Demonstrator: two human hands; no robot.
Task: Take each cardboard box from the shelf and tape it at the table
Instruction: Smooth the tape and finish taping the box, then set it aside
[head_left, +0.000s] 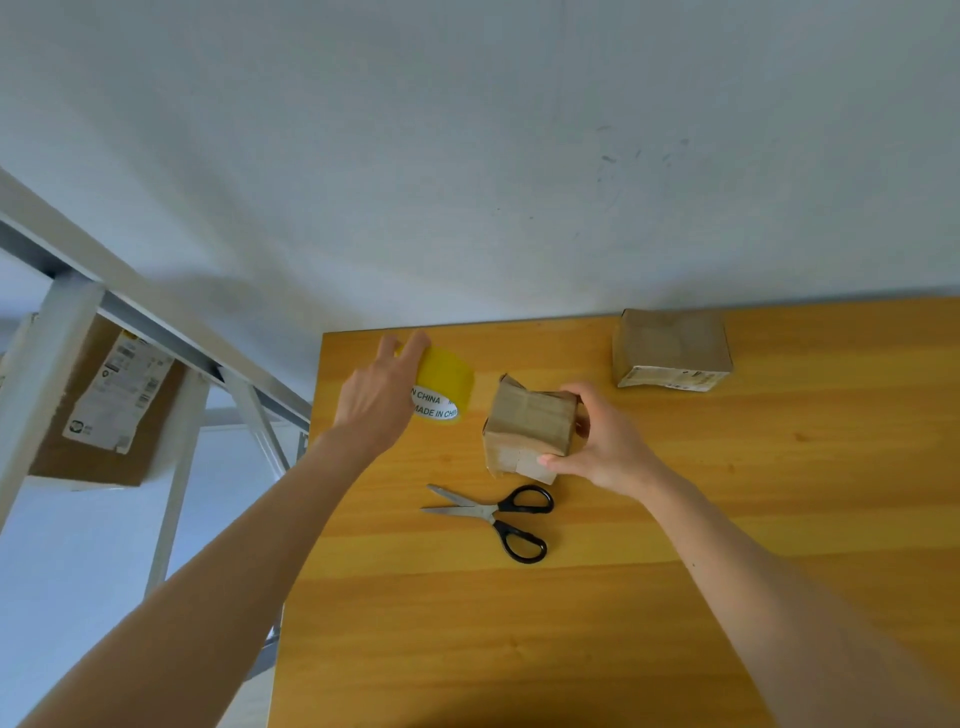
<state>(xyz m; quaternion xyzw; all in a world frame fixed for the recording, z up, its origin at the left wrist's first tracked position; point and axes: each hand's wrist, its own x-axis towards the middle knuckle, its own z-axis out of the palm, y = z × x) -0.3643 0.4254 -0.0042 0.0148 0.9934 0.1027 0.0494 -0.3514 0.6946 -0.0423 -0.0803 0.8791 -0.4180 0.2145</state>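
A small cardboard box (527, 428) stands on the wooden table (675, 571), one top flap sticking up at its far left corner. My right hand (605, 447) grips its right side, thumb on the near face and fingers behind. Left of the box lies a yellow tape roll (447, 384) with white "MADE IN CHINA" lettering. My left hand (382, 389) holds the roll from the left, fingers curled over its far edge. A second cardboard box (672, 348), with a label on its front, sits at the table's back edge.
Black-handled scissors (498, 514) lie open on the table just in front of the small box. A white metal shelf (67, 332) stands to the left, holding a larger cardboard box (104, 405) with a shipping label. A white wall rises behind the table.
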